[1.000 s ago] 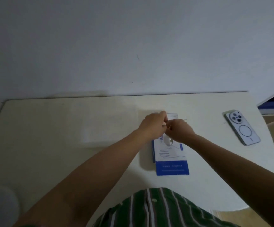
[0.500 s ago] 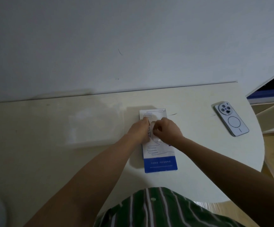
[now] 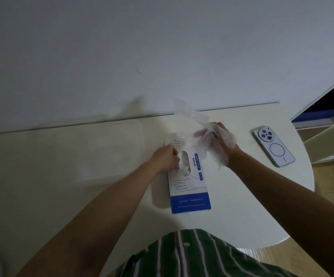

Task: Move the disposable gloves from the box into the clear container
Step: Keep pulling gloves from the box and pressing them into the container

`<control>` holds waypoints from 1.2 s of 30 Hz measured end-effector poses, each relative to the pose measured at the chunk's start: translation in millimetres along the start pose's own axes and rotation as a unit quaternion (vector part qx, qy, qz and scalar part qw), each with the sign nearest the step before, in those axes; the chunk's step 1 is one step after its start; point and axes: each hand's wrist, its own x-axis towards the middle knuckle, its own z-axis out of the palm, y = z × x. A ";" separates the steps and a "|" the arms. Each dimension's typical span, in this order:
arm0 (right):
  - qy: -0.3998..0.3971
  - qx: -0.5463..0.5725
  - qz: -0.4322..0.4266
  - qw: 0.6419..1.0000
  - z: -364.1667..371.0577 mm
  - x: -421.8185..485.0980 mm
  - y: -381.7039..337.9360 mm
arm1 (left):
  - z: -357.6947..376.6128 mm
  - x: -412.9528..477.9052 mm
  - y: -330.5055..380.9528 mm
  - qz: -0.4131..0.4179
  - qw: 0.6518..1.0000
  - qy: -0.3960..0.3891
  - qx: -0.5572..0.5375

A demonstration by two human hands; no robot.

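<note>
on the desk [image 3: 42,196], the left hand [image 3: 165,159] is gripping the box [image 3: 190,198] at its opening while the right hand [image 3: 225,142] is clutching a bunch of gloves [image 3: 194,126] above it, right of the clear container [image 3: 106,150].

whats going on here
A person is at a table with a box of gloves. The right hand grips a bunch of gloves that trails up from the box's opening; the left hand holds the box. The container sits left of the box, a phone to the right.
</note>
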 end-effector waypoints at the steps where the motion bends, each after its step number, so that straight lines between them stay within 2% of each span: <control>1: -0.012 0.003 0.002 1.000 -0.2 0.5 4.3 | -3.9 -1.0 2.4 -0.002 0.997 0.023 -0.078; 2: -0.023 -0.001 -0.009 1.000 -1.5 2.3 11.2 | -8.2 -2.4 5.4 -0.010 0.985 0.045 -0.169; 4: -0.090 0.013 -0.055 0.994 -0.6 2.3 15.7 | -18.1 -6.8 14.8 -0.021 0.932 0.071 -0.354; 5: -0.164 0.051 -0.091 0.981 3.4 1.9 14.6 | -24.8 -9.8 18.7 -0.018 0.904 0.084 -0.419; 7: -0.304 0.120 -0.180 0.928 10.6 6.2 23.6 | -37.0 -12.0 22.2 -0.023 0.861 0.086 -0.501; 8: -0.333 0.145 -0.148 0.920 4.2 10.8 30.8 | -42.6 -11.1 21.2 -0.031 0.849 0.079 -0.521; 9: -0.400 0.180 -0.088 0.894 -4.3 12.4 35.3 | -48.0 -10.3 19.2 -0.038 0.848 0.075 -0.524; 10: -0.431 0.178 -0.056 0.883 -7.9 10.0 37.3 | -50.9 -9.4 16.1 -0.040 0.859 0.076 -0.505; 11: -0.398 0.148 -0.054 0.904 0.9 2.5 28.7 | -52.2 -10.2 12.8 -0.039 0.873 0.083 -0.478; 13: -0.247 0.048 -0.084 0.964 23.9 6.8 20.2 | -51.6 -12.3 8.3 -0.032 0.885 0.130 -0.446; 14: -0.215 -0.052 -0.069 0.973 28.4 8.7 18.6 | -51.6 -13.9 4.5 -0.030 0.881 0.157 -0.445; 16: -0.157 -0.220 -0.052 0.961 35.6 14.5 19.1 | -53.5 -13.5 -7.7 -0.019 0.893 0.213 -0.397; 17: -0.146 -0.210 -0.025 0.966 40.0 15.7 18.1 | -56.6 -12.6 -16.7 -0.009 0.915 0.246 -0.318; 19: -0.152 -0.073 0.034 0.985 51.1 9.0 6.2 | -64.6 -14.7 -37.5 -0.002 0.945 0.296 -0.140; 21: -0.123 -0.004 0.058 0.991 62.5 5.7 -6.7 | -75.2 -22.0 -61.5 -0.018 0.943 0.328 -0.048; 23: -0.079 -0.013 0.028 0.996 71.8 5.7 -18.1 | -82.7 -30.0 -78.9 -0.025 0.938 0.345 -0.014; 25: -0.027 -0.029 -0.050 0.998 91.5 7.2 -26.5 | -89.9 -40.6 -97.7 -0.042 0.932 0.361 0.009; 27: -0.006 -0.053 -0.139 0.989 112.3 6.6 -34.5 | -94.8 -48.6 -114.4 -0.052 0.927 0.370 0.022; 28: -0.021 -0.067 -0.174 0.982 123.1 4.3 -39.3 | -96.5 -51.3 -119.9 -0.057 0.926 0.372 0.026; 31: -0.139 -0.135 -0.216 0.957 164.0 -2.3 -43.8 | -100.7 -56.3 -135.7 -0.078 0.932 0.351 0.040; 33: -0.180 -0.238 -0.240 0.924 187.2 -2.9 -36.1 | -102.6 -57.4 -145.1 -0.092 0.937 0.335 0.050; 36: -0.202 -0.406 -0.269 0.850 213.2 4.4 -17.3 | -104.0 -57.1 -161.3 -0.097 0.939 0.323 0.065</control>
